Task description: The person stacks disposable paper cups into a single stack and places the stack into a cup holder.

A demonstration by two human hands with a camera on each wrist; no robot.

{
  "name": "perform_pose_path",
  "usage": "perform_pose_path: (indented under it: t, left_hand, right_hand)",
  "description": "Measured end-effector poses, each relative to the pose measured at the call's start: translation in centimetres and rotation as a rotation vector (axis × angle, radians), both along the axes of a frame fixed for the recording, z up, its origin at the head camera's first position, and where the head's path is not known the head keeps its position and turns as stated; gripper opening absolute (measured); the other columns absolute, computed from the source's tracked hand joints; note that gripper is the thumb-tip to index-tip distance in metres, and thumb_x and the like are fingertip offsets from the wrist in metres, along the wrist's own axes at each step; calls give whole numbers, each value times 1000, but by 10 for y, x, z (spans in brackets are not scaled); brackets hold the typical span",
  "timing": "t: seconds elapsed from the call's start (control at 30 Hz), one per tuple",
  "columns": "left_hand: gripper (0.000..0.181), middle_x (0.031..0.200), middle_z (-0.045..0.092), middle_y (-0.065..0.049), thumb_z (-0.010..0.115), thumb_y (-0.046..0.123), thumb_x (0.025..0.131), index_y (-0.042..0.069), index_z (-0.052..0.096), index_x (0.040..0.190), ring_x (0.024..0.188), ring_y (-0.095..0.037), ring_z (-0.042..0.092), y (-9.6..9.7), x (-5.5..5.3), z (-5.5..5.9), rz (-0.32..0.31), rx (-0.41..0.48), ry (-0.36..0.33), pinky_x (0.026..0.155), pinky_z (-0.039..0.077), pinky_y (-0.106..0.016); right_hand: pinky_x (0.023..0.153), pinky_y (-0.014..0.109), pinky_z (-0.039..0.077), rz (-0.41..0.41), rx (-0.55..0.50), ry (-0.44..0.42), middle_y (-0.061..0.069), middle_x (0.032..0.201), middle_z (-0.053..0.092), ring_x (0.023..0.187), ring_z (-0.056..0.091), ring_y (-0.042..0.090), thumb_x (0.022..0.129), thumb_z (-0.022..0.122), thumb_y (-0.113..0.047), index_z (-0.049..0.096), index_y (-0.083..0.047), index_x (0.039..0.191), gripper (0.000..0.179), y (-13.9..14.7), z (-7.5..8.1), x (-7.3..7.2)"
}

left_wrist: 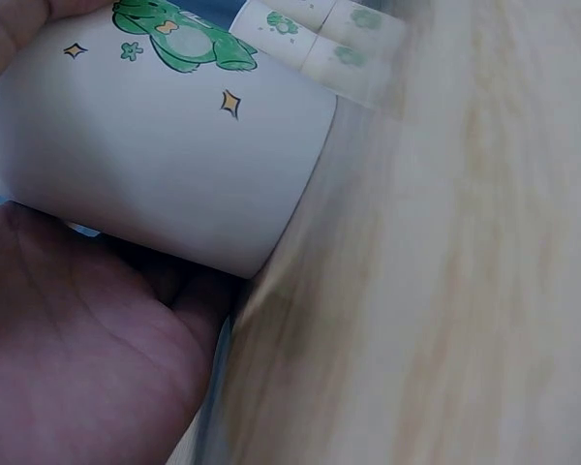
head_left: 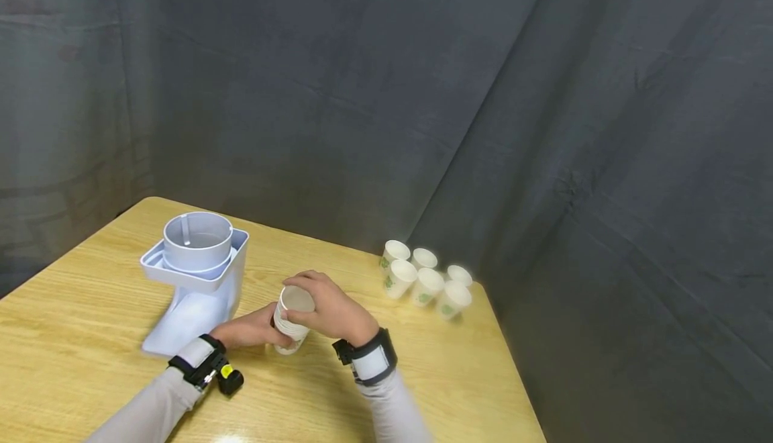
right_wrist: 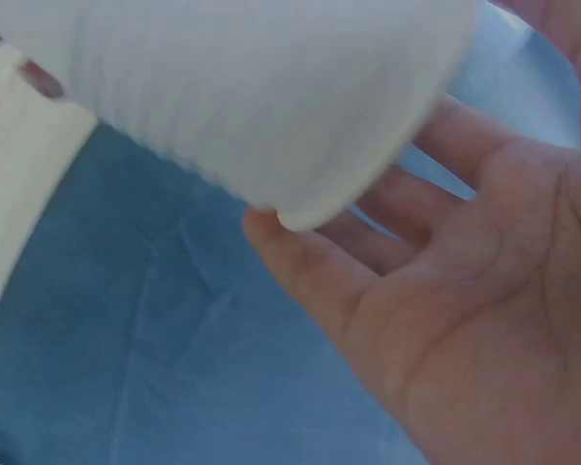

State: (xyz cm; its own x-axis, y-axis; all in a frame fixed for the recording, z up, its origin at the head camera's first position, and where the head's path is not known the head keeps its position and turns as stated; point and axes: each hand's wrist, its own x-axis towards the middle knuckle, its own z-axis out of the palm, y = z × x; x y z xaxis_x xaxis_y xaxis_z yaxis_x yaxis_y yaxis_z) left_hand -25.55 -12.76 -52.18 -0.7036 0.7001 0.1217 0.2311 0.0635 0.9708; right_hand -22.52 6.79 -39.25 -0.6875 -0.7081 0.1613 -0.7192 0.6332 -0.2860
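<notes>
Near the middle of the table, a nested stack of white paper cups (head_left: 291, 329) stands slightly tilted between both hands. My left hand (head_left: 246, 329) grips the stack low on its side. Over the top, my right hand (head_left: 335, 307) holds the uppermost cup by its rim, thumb on the near side and fingers on the far side. In the left wrist view, the lowest cup (left_wrist: 174, 155) shows a green cartoon animal and small stars, its base close to the tabletop. Stacked rims (right_wrist: 155, 97) show in the right wrist view, with fingertips at the top rim.
Several upright paper cups (head_left: 401, 278) stand grouped at the table's back right corner. Left of the hands is a pale plastic stand (head_left: 193, 322) with a square tray (head_left: 208, 284) and a round container (head_left: 198, 255) on top. Dark curtains (head_left: 314, 94) hang behind the wooden table (head_left: 78, 315).
</notes>
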Motion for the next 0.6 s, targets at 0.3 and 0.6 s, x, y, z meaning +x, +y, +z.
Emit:
perform_pose_path:
  t: [0.3,0.6]
  left_hand:
    - [62,123,59,-13,76,10,86,-7,44,136,111,-23,56,-1,2,2,-15,21,-25,95,45,-35]
    - [65,123,60,-13,76,11,83,-8,43,136,113,-23,57,0,1,1,2,11,-16,98,44,-37]
  right_hand:
    - [96,22,46,23,1,-55,4,136,58,122,53,15,99,66,-37,59,-16,139,46,-2,-6,-6]
    - [104,28,47,57,-257,-214,5,136,64,126,57,10,108,48,-36,63,-11,136,41,13,-15,-34]
